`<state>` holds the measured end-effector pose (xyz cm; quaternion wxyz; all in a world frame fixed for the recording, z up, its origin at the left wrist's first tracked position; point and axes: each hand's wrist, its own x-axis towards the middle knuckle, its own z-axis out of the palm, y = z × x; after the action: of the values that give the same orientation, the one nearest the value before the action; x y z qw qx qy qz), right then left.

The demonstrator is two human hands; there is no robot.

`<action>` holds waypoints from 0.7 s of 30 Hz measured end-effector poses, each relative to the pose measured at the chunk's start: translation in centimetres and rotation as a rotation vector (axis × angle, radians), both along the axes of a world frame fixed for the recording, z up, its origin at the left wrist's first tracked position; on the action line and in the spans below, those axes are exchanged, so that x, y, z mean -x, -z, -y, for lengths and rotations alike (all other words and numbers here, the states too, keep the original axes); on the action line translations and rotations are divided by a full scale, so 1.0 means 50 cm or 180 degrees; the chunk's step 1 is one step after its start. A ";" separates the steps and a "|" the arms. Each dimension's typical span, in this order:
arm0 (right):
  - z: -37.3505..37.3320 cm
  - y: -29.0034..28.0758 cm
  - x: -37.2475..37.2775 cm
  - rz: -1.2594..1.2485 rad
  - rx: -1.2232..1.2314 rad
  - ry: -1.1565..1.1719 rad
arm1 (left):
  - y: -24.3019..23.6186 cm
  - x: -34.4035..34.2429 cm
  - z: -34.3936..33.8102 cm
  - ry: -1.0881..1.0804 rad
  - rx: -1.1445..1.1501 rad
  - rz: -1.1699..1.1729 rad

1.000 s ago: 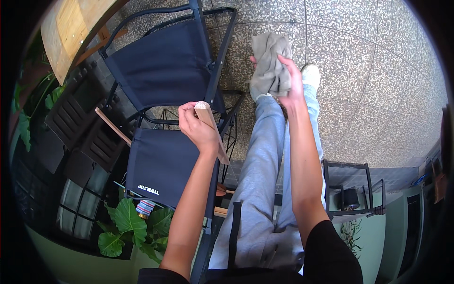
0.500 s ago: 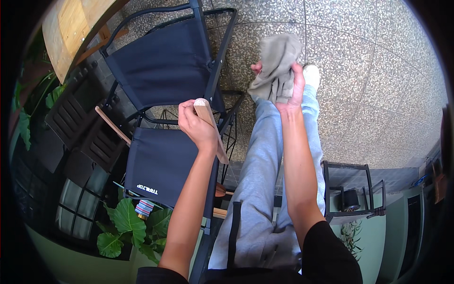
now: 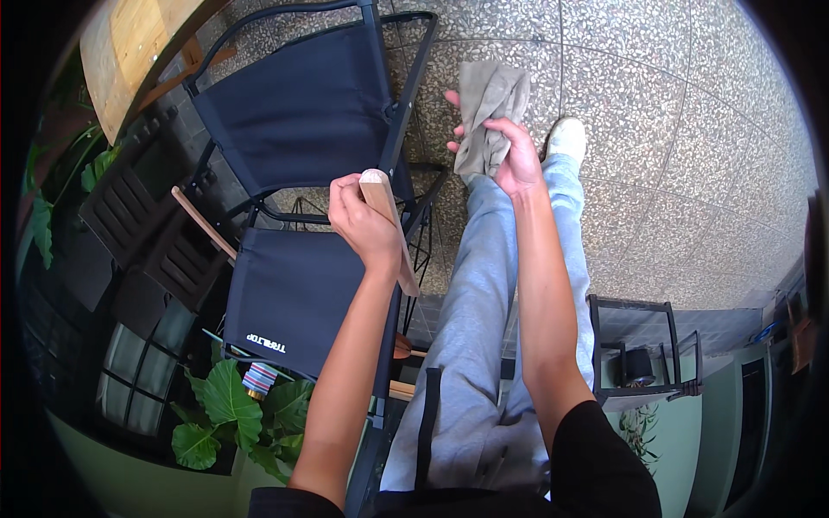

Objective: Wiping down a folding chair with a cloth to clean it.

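My left hand point(image 3: 364, 223) is closed around the near wooden armrest point(image 3: 389, 226) of a folding chair point(image 3: 298, 298) with dark navy fabric. The armrest slants, its pale rounded end beside my fingers. Further forward and to the right, my right hand point(image 3: 515, 157) grips a crumpled grey cloth point(image 3: 490, 104) over the floor. My thumb presses on the cloth's near side, while several fingertips stick out past its left edge. The cloth hides the rest of those fingers. A gap separates the cloth from the chair.
The chair's other armrest point(image 3: 204, 223) is at its left. A wooden tabletop point(image 3: 129, 52) curves in at the upper left. Dark slatted furniture point(image 3: 129, 207) and a leafy plant point(image 3: 229, 410) lie left. A black metal frame point(image 3: 635, 302) stands right on the speckled tile floor point(image 3: 639, 216).
My right hand has moved a little left with the cloth, which is now bunched narrower, with the thumb bent across it. My left hand stays on the armrest, almost unmoved.
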<state>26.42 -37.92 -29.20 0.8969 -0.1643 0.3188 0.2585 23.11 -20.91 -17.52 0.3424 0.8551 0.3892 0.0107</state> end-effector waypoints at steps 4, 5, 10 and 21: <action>-0.019 0.059 0.003 -0.0461 -0.0118 -0.0383 | 0.001 0.000 -0.001 0.0302 -0.0188 0.0028; -0.022 0.083 0.010 -0.0504 0.0190 -0.0667 | 0.002 -0.001 0.001 0.0300 -0.0180 0.0028; -0.092 0.144 -0.032 -0.0806 0.1373 -0.1468 | -0.003 -0.003 -0.001 0.0136 -0.0025 -0.0012; -0.159 0.042 -0.035 -0.0767 0.0818 -0.1576 | 0.002 0.002 -0.005 0.0203 -0.0073 -0.0005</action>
<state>28.17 -29.97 -31.31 0.7342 -0.3174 0.4033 0.4444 23.00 -20.66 -17.61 0.3325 0.8709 0.3619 0.0035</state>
